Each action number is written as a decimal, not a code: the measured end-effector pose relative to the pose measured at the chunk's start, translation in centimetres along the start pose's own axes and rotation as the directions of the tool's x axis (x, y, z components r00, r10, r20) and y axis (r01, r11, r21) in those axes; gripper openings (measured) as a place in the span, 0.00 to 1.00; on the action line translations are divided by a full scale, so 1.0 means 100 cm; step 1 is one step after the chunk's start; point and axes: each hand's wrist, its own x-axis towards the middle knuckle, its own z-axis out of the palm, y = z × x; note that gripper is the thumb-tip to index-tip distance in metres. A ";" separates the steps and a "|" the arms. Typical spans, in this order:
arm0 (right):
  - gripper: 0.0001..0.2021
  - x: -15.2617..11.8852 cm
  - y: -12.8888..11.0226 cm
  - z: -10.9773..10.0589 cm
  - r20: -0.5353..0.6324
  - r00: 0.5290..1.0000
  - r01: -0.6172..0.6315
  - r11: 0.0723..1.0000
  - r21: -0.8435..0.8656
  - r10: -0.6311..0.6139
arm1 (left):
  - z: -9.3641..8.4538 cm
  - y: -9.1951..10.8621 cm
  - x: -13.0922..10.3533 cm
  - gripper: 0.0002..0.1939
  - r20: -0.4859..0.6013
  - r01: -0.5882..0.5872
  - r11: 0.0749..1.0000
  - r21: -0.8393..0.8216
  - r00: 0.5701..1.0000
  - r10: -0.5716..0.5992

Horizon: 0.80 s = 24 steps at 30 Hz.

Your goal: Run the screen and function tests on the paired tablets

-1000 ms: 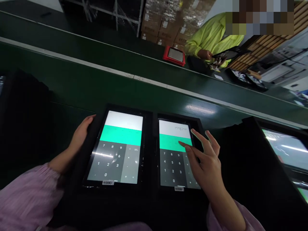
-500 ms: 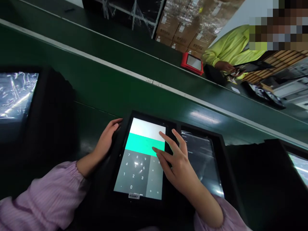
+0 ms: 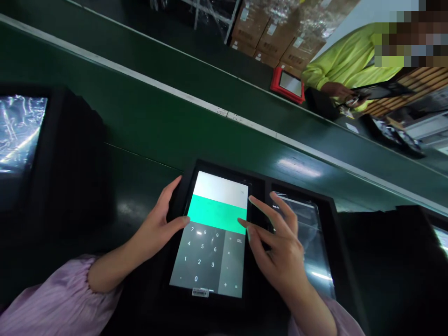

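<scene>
A tablet [image 3: 210, 249] lies lit in a black tray-like surround, showing a calculator with number keys below a green band and a white strip. My left hand [image 3: 159, 219] is at its left side, fingers stretched along the surround's edge and thumb reaching over the screen's left edge near the 7. Whether that thumb touches the glass I cannot tell. My right hand [image 3: 280, 242] hovers over the tablet's right edge with fingers spread, the index tip by the green band. Partly behind it lies a second tablet [image 3: 315, 254] with a dark screen.
Black stacks with film-covered screens stand left [image 3: 23, 135] and right [image 3: 439, 238]. A white strip [image 3: 168, 88] crosses the green bench [image 3: 147, 126]. Beyond are a red-framed device [image 3: 289, 85], a person in a yellow top [image 3: 345, 58] holding a dark panel, and cartons [image 3: 250, 28].
My left thumb has come over the screen's left edge. My right hand has shifted right, uncovering more of the screen. A small mark now shows in the white strip. The view has moved slightly.
</scene>
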 end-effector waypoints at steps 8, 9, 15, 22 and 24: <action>0.14 0.003 -0.020 0.002 0.115 0.979 0.157 0.983 0.099 -0.168 | 0.001 0.004 0.000 0.50 0.119 0.029 0.998 0.047 0.992 -0.034; 0.15 0.004 -0.025 0.004 0.156 0.967 0.186 0.977 0.108 -0.202 | 0.001 0.005 0.000 0.50 0.124 0.021 0.999 0.048 0.992 -0.027; 0.14 0.008 -0.027 0.001 0.146 0.975 0.144 0.978 0.152 -0.166 | 0.000 0.005 0.002 0.53 0.158 -0.068 0.987 0.143 0.986 0.045; 0.14 0.000 0.002 -0.011 -0.057 0.995 -0.079 0.994 0.079 0.084 | 0.000 -0.008 0.001 0.52 0.129 -0.121 0.980 0.157 0.986 0.101; 0.14 -0.002 0.004 -0.007 -0.028 0.995 -0.091 0.995 0.047 0.092 | 0.000 -0.013 0.000 0.49 0.105 -0.114 0.987 0.116 0.989 0.102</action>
